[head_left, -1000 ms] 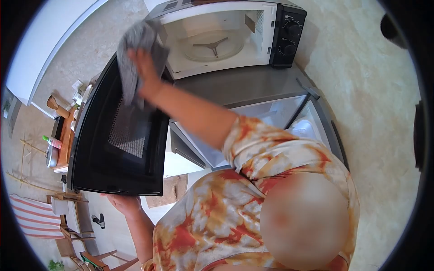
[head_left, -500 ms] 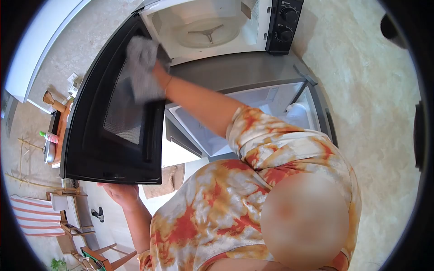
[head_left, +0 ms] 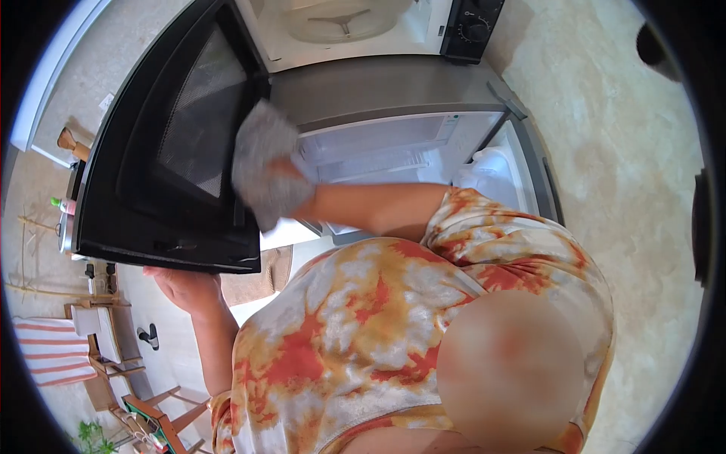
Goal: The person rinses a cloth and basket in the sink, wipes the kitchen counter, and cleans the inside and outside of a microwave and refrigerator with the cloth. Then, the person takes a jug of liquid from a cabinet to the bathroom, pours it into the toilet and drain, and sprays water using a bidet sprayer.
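Observation:
My right hand [head_left: 286, 175] is closed on a grey cloth [head_left: 265, 155], which lies over the right edge of the open black microwave door [head_left: 128, 181]. Part of the hand is hidden by the cloth, and both are slightly blurred. My left hand [head_left: 185, 287] holds the door's lower edge from below, its fingertips partly hidden behind the door. Above and to the right is the open microwave [head_left: 363, 57], with a glass turntable [head_left: 344, 26] inside.
Below the microwave stands a grey refrigerator [head_left: 386, 87], its door open and its white shelves showing. A brown mat [head_left: 261, 280] lies on the floor. At the left are a counter with a wooden holder [head_left: 69, 141], slippers [head_left: 149, 337], chairs and a striped cloth [head_left: 53, 352].
My right hand has moved down with the cloth, from the door's upper part to its right edge. The door and microwave sit higher in view. My left hand stays on the door's lower edge.

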Demonstrator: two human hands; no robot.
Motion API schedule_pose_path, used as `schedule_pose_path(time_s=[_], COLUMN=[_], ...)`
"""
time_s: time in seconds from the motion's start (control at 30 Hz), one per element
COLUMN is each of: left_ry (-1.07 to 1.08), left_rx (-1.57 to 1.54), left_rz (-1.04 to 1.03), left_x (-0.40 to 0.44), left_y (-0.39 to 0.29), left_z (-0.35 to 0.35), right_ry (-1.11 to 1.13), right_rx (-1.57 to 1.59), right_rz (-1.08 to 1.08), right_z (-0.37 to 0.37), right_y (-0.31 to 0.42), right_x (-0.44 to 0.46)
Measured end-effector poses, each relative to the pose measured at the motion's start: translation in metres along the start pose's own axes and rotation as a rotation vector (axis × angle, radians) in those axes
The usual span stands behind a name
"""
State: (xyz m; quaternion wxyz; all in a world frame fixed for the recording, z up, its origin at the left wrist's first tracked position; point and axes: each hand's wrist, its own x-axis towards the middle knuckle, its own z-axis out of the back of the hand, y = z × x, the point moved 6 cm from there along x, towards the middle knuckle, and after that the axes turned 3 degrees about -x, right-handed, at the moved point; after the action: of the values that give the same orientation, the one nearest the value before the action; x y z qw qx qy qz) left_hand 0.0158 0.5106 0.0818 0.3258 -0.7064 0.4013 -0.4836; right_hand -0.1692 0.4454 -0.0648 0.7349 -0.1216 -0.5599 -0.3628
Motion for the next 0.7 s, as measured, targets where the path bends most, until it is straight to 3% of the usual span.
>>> schedule_pose_path(time_s=[0.1,0.17,0.23,0.3,0.37,0.5,0.6,0.67,0.7], left_ry=[-0.073,-0.102,-0.027,-0.066,-0.108,-0.096,-0.139,-0.154,-0.095], left_rx=[-0.034,-0.052,0.003,0.004,0.010,-0.023,-0.042,-0.032,0.233], left_rz=[0.031,0.040,-0.020,0.022,0.061,0.047,0.055,0.053,-0.101], left_x=[0.001,0.000,0.001,0.002,0.003,0.007,0.006,0.012,0.018], left_y=[0.000,0.002,0.000,0.000,0.001,0.000,0.003,0.012,0.017], left_z=[-0.003,0.000,0.001,0.004,0.008,0.004,0.009,0.022,0.034], right_ry=[0.114,0.173,0.558,0.350,-0.095,-0.183,0.014,0.371,-0.121], right_rx=[0.115,0.181,-0.085,-0.317,-0.163,-0.230,-0.209,-0.034,0.317], right_rz=[-0.030,-0.051,0.142,0.103,-0.142,-0.045,0.285,0.170,0.025], right_z=[0.026,0.038,0.030,0.035,0.067,0.071,0.049,0.035,0.059], right_y=[0.075,0.080,0.049,0.002,-0.034,-0.013,0.059,0.097,0.110], right_x=[0.016,0.020,0.025,0.058,0.102,0.099,0.058,0.044,0.065])
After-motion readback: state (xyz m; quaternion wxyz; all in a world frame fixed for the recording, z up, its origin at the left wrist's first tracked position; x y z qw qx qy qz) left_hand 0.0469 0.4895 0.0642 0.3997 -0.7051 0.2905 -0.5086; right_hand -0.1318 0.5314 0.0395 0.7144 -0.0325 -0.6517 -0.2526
